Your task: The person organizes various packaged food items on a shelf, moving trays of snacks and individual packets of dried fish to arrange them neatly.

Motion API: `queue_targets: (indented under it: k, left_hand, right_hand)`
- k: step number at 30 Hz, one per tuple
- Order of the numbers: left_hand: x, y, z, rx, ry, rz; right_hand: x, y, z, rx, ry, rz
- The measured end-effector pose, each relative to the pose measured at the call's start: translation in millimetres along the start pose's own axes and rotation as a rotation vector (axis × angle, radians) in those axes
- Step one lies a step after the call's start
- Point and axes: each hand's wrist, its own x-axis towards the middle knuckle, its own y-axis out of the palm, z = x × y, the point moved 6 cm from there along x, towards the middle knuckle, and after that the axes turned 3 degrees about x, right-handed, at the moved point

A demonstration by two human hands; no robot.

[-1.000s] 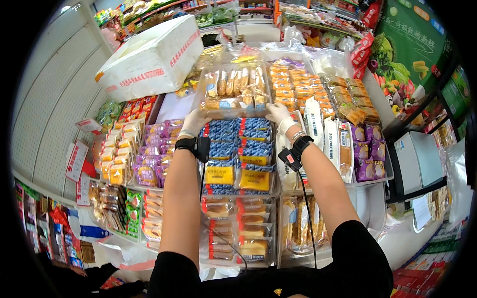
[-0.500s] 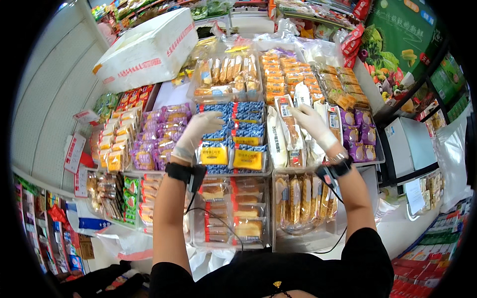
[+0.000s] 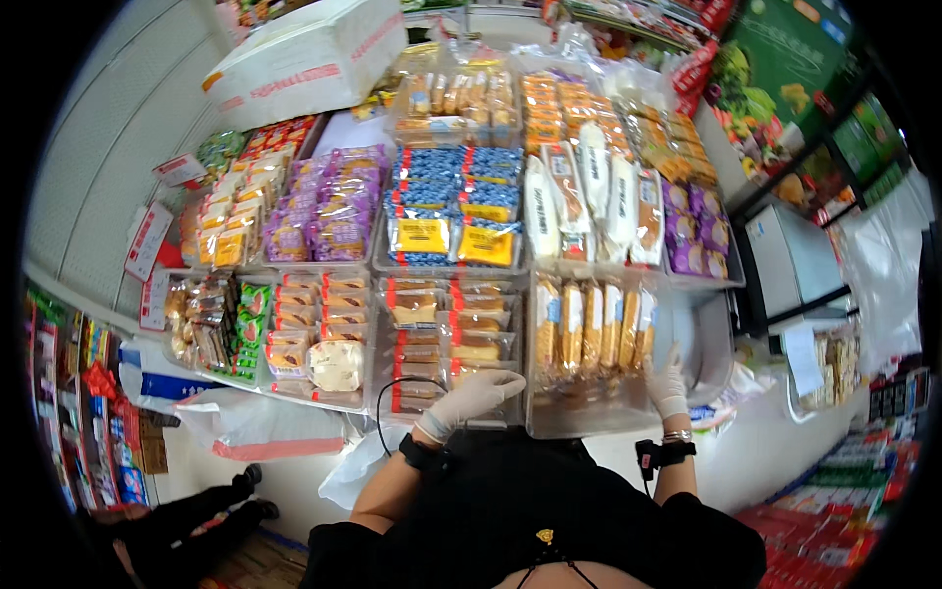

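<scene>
Head view: my white-gloved left grip (image 3: 476,398) and right grip (image 3: 668,387) flank a clear plastic tray (image 3: 589,416) of golden bread sticks (image 3: 593,329), closed or not I can't tell; white foam box (image 3: 299,77) behind, pale floor (image 3: 294,479) lower left

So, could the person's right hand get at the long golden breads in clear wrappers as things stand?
Probably yes: the white-gloved right hand is at the right side of the clear plastic tray holding the long golden breads in clear wrappers, and no lid seems to cover them.
</scene>
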Motion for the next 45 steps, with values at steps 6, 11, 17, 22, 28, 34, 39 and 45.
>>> queue_targets:
  k: [6, 11, 17, 22, 28, 34, 39, 45]
  left_hand:
    - [-2, 36, 2, 0.012, -0.023, 0.101]
    - [-9, 49, -6, 0.209, 0.043, 0.141]
    - [3, 42, 4, 0.21, -0.108, 0.039]
    - [13, 40, 21, 0.217, -0.133, -0.064]
    - [12, 36, 18, 0.167, -0.059, -0.122]
    - [-19, 18, -5, 0.126, 0.054, -0.163]
    - [-60, -13, -34, 0.115, 0.117, -0.375]
    - [-117, -51, -13, -0.177, 0.037, -0.573]
  right_hand:
    - [-31, -30, 31, 0.016, -0.018, -0.181]
    - [-29, -32, 28, 0.104, 0.04, -0.161]
    - [-15, -17, -4, 0.349, 0.177, -0.092]
    - [-2, -20, -24, 0.369, 0.112, 0.007]
    - [-9, -42, -9, 0.533, 0.072, -0.096]
    - [-34, -66, -4, 0.602, -0.007, -0.156]
    - [-53, -104, 18, 0.816, 0.007, -0.106]
    - [-66, -150, 108, 0.694, -0.187, -0.047]
